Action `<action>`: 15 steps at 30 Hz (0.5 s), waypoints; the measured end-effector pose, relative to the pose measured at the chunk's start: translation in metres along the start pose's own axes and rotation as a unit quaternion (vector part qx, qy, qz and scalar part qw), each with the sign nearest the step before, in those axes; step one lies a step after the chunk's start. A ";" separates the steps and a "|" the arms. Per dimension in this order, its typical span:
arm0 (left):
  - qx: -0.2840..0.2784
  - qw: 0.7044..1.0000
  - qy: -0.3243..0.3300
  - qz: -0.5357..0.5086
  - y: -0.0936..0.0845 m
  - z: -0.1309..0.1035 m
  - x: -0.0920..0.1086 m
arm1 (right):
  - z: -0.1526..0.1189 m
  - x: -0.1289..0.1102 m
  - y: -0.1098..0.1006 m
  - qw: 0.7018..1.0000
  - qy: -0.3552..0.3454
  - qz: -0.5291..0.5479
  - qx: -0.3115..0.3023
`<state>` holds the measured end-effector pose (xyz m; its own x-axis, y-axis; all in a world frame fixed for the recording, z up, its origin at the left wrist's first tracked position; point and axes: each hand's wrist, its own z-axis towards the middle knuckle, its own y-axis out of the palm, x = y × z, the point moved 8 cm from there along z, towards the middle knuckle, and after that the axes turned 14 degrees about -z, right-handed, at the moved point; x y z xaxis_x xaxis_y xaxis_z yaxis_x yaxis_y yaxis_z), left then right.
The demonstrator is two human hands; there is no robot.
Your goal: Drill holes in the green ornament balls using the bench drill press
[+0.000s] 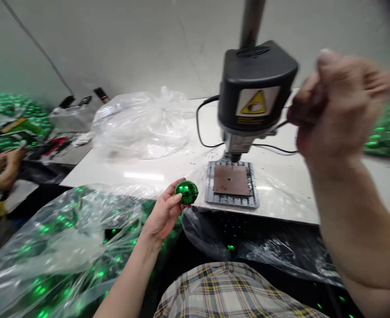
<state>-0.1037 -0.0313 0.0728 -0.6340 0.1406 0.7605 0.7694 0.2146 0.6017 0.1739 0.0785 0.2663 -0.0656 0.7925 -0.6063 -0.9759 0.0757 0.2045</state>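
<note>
A shiny green bauble (185,192) is held in the fingers of my left hand (165,211), just left of the drill press base. Raised on the right is my right hand (339,104), blurred, its fingers curled round the end of the thin dark press lever (282,125). The black head of the drill press (261,84) carries a yellow warning label (257,101). Beneath the chuck (235,157), a brown board (239,187) with a small hole lies on the grooved metal base (230,201). The bauble is apart from the board.
A clear plastic bag of green baubles (65,247) fills the lower left. An inflated clear bag (142,126) rests on the white table (145,170). Black cable (198,123) loops behind the press. At far left, a co-worker's hands (11,163) are near more green baubles (19,106).
</note>
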 end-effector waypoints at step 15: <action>-0.080 0.944 0.095 0.307 0.049 0.114 -0.071 | 0.002 0.008 0.003 0.999 0.052 -0.008 -0.005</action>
<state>-0.0299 0.0790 0.0210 -0.0507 0.0114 0.9986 0.9987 -0.0010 0.0508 0.1709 0.0866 0.2636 -0.0718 0.7239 -0.6862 -0.9788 0.0810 0.1879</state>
